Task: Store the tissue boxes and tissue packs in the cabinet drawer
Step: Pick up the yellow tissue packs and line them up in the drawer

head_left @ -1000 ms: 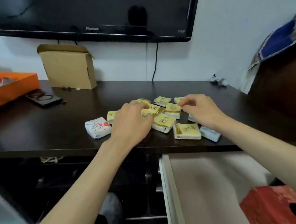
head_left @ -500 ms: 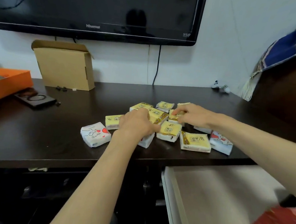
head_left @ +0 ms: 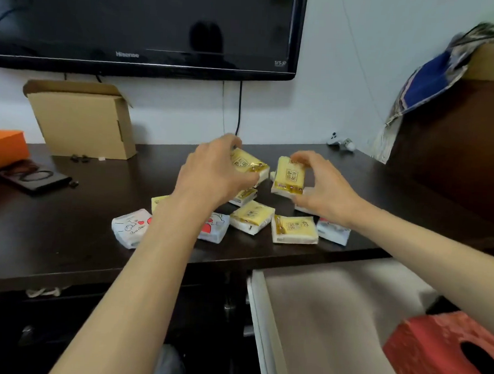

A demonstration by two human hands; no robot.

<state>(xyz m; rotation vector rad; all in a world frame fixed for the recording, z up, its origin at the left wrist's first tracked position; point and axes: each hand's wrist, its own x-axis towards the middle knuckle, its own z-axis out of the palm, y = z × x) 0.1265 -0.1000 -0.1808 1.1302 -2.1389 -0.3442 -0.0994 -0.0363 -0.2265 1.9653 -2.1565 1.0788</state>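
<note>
Several small tissue packs lie on the dark cabinet top (head_left: 63,233). My left hand (head_left: 215,173) holds a yellow tissue pack (head_left: 250,165) lifted above the pile. My right hand (head_left: 323,188) holds another yellow tissue pack (head_left: 289,176) upright, also raised. Below them rest more yellow packs (head_left: 252,216) (head_left: 294,228) and white packs printed with red hearts (head_left: 129,227) (head_left: 214,228) (head_left: 332,234). The cabinet drawer (head_left: 318,321) stands pulled open at lower right, with a red tissue box (head_left: 443,358) inside at its right.
A cardboard box (head_left: 82,119) leans against the wall at the back left. An orange box (head_left: 2,148) and a black device (head_left: 35,176) sit at the far left. A black TV (head_left: 140,24) hangs above. Draped cloth (head_left: 428,82) covers dark furniture at right.
Both hands have closed on a yellow pack each and lifted them up off the pile. The view has tilted, showing the red tissue box in the drawer again.
</note>
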